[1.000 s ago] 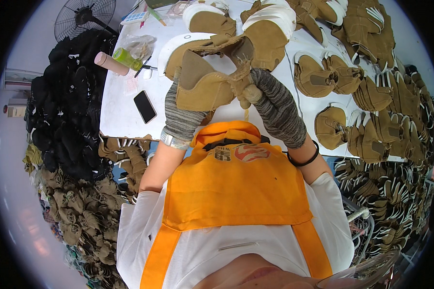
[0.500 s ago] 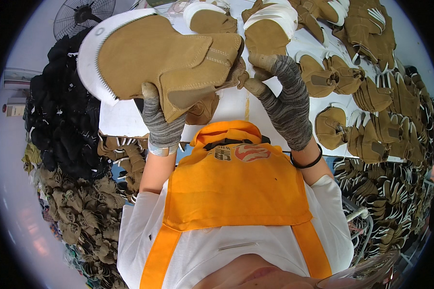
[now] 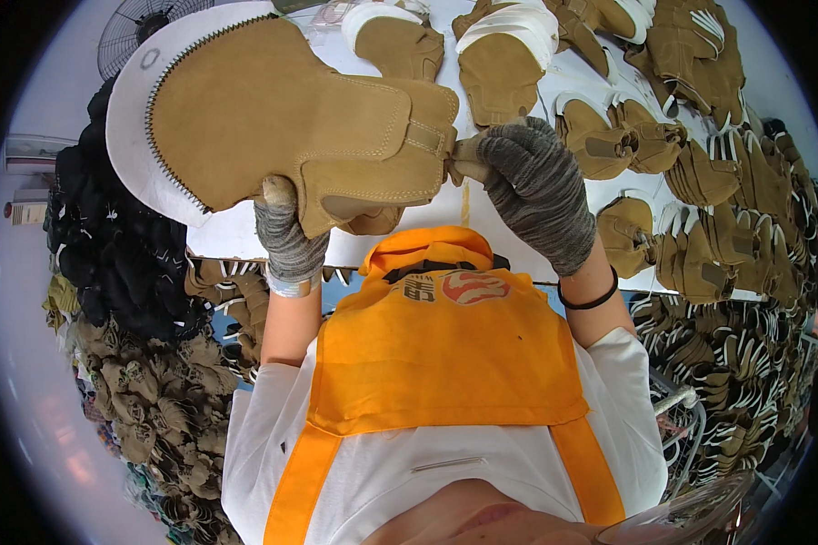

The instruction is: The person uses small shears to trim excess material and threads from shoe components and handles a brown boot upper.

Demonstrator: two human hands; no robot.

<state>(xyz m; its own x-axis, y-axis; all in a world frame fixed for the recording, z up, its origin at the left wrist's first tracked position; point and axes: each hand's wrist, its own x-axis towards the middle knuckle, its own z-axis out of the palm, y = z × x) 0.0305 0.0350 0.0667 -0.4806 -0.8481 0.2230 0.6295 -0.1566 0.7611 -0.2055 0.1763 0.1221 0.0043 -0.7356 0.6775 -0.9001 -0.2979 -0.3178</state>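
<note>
A tan suede shoe upper (image 3: pixel 273 118) with a white curved toe edge is held up in front of me, above the white table (image 3: pixel 236 232). My left hand (image 3: pixel 289 232), in a grey knit glove with bare fingertips, grips its lower edge; the thumb lies on the suede and the other fingers are hidden behind. On the right, my right hand (image 3: pixel 536 191), gloved alike, pinches a small tan tab or loop at the upper's narrow end. Part of another tan piece (image 3: pixel 373 221) shows just below the held upper.
More tan uppers (image 3: pixel 500 82) lie in rows along the table's far and right sides. Dark pieces (image 3: pixel 118 209) are heaped at the left, with brownish pieces (image 3: pixel 154 391) below them. A fan (image 3: pixel 150 23) stands at the far left; more stacked uppers (image 3: pixel 718 363) fill the lower right.
The upper has shifted left and turned flatter toward me. My right hand has closed from spread fingers into a pinch on its narrow end.
</note>
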